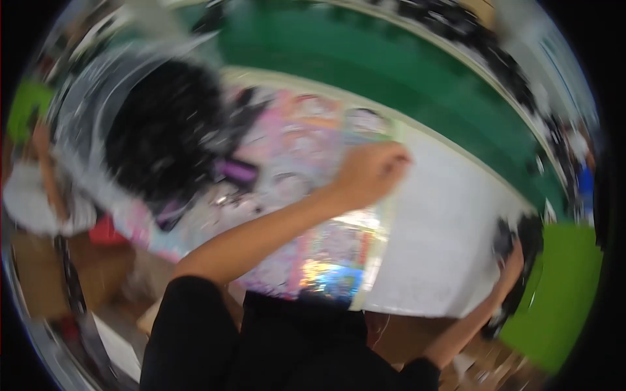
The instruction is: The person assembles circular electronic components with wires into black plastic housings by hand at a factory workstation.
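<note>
My left hand (375, 173) is raised over the table's middle, at the edge of a colourful printed sheet (287, 260) with pictures and a shiny strip. Its fingers are curled together, and anything between them is too blurred to make out. At the table's right end, my right hand (512, 260) touches a heap of small black things (528, 238); its fingers are partly hidden and smeared. To the left lies a large clear plastic bag (85, 111) full of black pieces (169, 124). A purple cylindrical thing (238, 171) sits beside the bag.
White table surface (443, 221) stretches between my hands. A green strip (391, 78) runs behind the table, with black items beyond it. A bright green panel (561, 287) stands at the right. Another person (45, 195) is at the far left, near cardboard boxes (39, 274).
</note>
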Motion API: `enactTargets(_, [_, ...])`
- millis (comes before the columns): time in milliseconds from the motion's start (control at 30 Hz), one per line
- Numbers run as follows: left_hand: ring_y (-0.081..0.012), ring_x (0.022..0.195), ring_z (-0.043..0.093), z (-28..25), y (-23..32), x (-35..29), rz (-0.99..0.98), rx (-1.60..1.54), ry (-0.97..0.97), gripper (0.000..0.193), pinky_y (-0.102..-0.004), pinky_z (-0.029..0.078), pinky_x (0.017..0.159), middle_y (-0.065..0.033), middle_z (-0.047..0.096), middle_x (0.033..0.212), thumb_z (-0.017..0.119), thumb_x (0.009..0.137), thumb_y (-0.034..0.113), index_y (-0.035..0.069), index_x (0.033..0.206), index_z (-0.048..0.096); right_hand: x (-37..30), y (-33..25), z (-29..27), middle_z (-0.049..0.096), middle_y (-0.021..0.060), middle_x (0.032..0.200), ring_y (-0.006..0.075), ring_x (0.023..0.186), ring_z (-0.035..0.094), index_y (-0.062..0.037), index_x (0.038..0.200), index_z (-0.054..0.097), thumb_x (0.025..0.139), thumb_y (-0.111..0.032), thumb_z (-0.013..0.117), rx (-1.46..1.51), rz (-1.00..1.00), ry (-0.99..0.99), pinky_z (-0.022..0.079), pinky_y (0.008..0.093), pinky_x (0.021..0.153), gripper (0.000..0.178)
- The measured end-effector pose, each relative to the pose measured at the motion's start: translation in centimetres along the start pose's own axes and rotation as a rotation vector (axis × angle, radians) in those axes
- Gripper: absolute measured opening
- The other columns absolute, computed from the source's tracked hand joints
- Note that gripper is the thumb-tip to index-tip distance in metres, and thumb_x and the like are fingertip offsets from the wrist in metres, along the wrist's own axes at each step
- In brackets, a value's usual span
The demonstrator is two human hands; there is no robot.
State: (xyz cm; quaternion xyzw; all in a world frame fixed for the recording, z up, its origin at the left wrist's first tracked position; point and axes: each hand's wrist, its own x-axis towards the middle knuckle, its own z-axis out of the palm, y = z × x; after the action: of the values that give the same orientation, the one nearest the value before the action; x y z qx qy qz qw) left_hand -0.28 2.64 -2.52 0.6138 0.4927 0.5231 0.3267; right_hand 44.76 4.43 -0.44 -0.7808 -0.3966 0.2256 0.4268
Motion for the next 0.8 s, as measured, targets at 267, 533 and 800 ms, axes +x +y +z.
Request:
enactTargets(267, [-0.0297, 0.068, 0.062, 0.1, 0.4, -1.1, 0.131, 0.029, 0.134, 0.005, -0.0423, 0.048, 0.059, -0.0075, 0.062, 0.075, 0.056, 0.078, 0.010, 0.008, 0.077, 0.059, -2.5, -8.4, -1.7, 0.068, 0.0182, 0.093, 0.0289, 0.088, 0.064, 0.0040, 0.102, 0.065, 0.091, -0.041, 0.053, -1.104, -0.302, -0.090, 0.046, 0.0386, 0.078, 0.048])
enactTargets(533, [-0.0333, 0.072, 0.061, 0.9, 1.1, -0.7, 0.139, -0.034, 0.073, 0.008, -0.0454, 0.048, 0.064, -0.0106, 0.063, 0.079, 0.055, 0.078, 0.010, 0.005, 0.080, 0.060, -21.3, -28.9, 14.4, 0.066, 0.0105, 0.100, 0.0158, 0.092, 0.060, 0.0014, 0.108, 0.063, 0.087, -0.008, 0.062, -0.481, -1.208, -0.451, 0.046, 0.0291, 0.082, 0.023])
enactTargets(800, [-0.0260, 0.073, 0.054, -0.4, 0.5, -0.7, 0.238, -0.138, 0.050, 0.016, -0.0356, 0.042, 0.066, -0.0098, 0.055, 0.082, 0.058, 0.079, 0.014, 0.002, 0.086, 0.049, -32.6, -28.7, 32.2, 0.064, 0.0137, 0.087, 0.0331, 0.078, 0.062, -0.0033, 0.084, 0.065, 0.072, -0.016, 0.070, -0.182, -1.564, -0.981, 0.050, 0.0419, 0.067, 0.018])
